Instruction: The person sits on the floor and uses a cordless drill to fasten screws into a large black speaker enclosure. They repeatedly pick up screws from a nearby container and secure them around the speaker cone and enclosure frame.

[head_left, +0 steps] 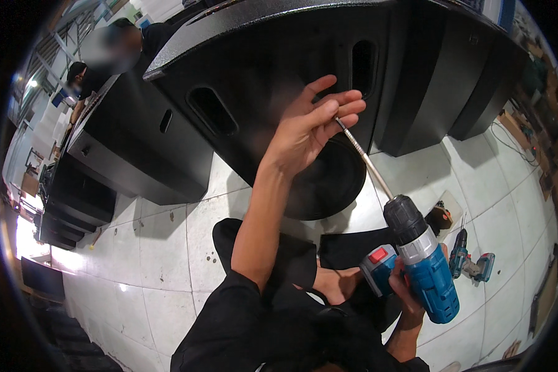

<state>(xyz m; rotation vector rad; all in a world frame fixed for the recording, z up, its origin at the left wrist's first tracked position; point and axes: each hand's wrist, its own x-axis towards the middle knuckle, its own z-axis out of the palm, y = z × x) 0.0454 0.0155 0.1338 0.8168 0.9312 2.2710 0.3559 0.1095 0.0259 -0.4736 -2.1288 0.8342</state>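
My right hand (pixel 403 288) grips the handle of a blue and black cordless drill (pixel 431 273) at the lower right. From its chuck a long thin metal bit (pixel 376 170), ribbed toward the tip, points up and to the left. My left hand (pixel 313 121) closes thumb and fingers about the tip of that bit; whether a small screw sits there is hidden. Just beyond the left hand stands a large black speaker cabinet (pixel 279 74) with two oval slots and a round speaker cone (pixel 328 180) low on its front.
More black cabinets stand at the right (pixel 434 80) and left (pixel 136 136). On the white tiled floor (pixel 161 260), a second cordless drill (pixel 471 260) lies to my right, beside a small open box (pixel 441 216). A co-worker (pixel 115 53) is at the far left.
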